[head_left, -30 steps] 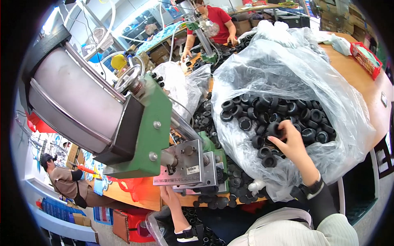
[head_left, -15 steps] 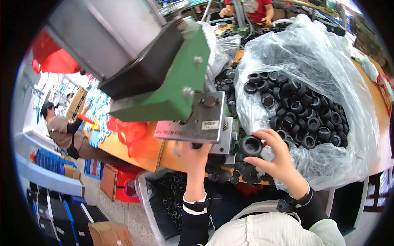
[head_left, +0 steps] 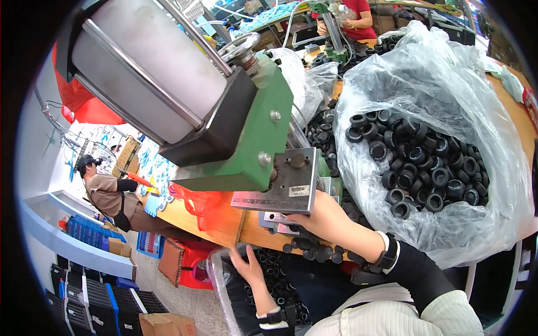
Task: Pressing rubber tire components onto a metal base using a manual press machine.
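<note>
My right hand (head_left: 329, 223) reaches in under the metal plate (head_left: 280, 185) of a green press (head_left: 241, 151). Its thumb lies by a small metal block (head_left: 277, 217) below the plate; the other fingers, and anything between them, are hidden. My left hand (head_left: 249, 269) is away from the press, fingers apart and slightly blurred, with nothing seen in it. Below it is a plastic-lined bin (head_left: 221, 280) of black rings (head_left: 274, 280). Small black round parts (head_left: 319, 251) line the table edge under my right forearm.
A big clear plastic bag (head_left: 370, 190) full of black rubber wheels (head_left: 440, 176) sits on the table to the right. A red plastic bag (head_left: 202, 204) lies left of the press. One person (head_left: 106, 187) stands far left; another, in red (head_left: 358, 19), works at the back.
My right hand has moved left from beside the bag, where it held a black wheel, to under the press plate. My left hand has withdrawn from the press, down and left over the bin.
</note>
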{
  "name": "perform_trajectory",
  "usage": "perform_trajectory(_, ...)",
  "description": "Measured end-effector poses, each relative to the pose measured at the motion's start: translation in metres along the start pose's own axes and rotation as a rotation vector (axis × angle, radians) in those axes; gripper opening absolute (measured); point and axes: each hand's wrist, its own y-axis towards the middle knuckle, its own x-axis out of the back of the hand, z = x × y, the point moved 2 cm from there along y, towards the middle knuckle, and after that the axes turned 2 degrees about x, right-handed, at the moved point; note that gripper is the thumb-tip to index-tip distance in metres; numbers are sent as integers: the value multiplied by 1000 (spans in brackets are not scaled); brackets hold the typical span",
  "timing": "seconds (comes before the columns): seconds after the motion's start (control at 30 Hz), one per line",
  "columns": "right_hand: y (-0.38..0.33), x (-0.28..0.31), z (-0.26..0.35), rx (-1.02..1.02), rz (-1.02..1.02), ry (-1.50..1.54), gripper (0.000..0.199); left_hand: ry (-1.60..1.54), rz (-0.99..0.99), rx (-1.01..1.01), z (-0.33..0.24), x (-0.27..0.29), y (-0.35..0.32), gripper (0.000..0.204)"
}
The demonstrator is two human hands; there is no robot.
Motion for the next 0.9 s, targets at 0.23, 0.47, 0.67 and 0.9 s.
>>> perform_trajectory(0.23, -45, 64, -7, -109, -148, -193, 61, -315, 564, 49, 80, -146, 83, 37)
perform_trajectory(0.47, -26, 157, -105, -156, -164, -789, 66, -399, 575, 122, 141, -171, 102, 40)
perform_trajectory(0.67, -21, 149, -139, -38, -61, -1131, 45, -62, 623, 61, 29, -151, 77, 43)
perform_trajectory(0.9, -37, 146, -123, 30, -90, -1076, 27, -298, 606, 33, 65, -140, 82, 42)
